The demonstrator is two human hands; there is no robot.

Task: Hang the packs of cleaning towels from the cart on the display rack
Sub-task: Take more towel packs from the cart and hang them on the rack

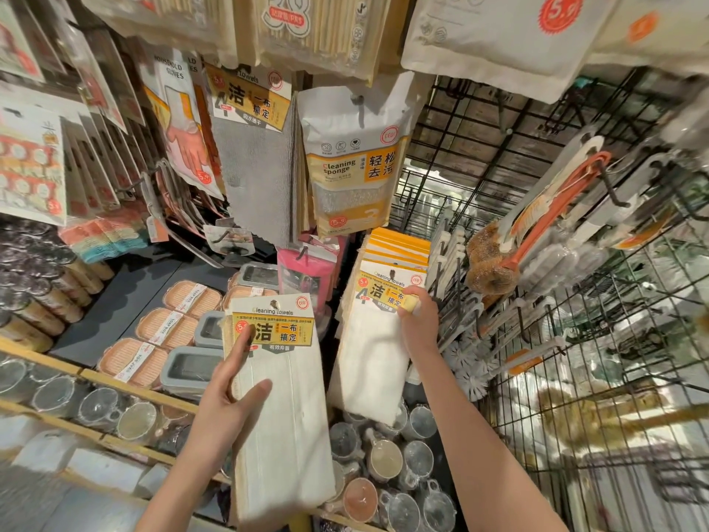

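Crowded shop shelving fills my view, hung goods pressing in from above and both sides. Far left, soap boxes [180, 324] lie on a dark shelf, with glass cups [96, 408] nearer me behind a wooden rail. My left hand [226, 389] holds a white pack of cleaning towels [284, 408], thumb across its cloth front and forefinger stretched up onto the yellow card; its top edge sits just below a pink hanging pack [307, 274], with a narrow gap to its right. My right hand [418, 320] pinches the card corner of the front pack in a hanging row of towel packs [378, 339]. Right of that, brushes [498, 255] hang close on a black wire grid [575, 378].
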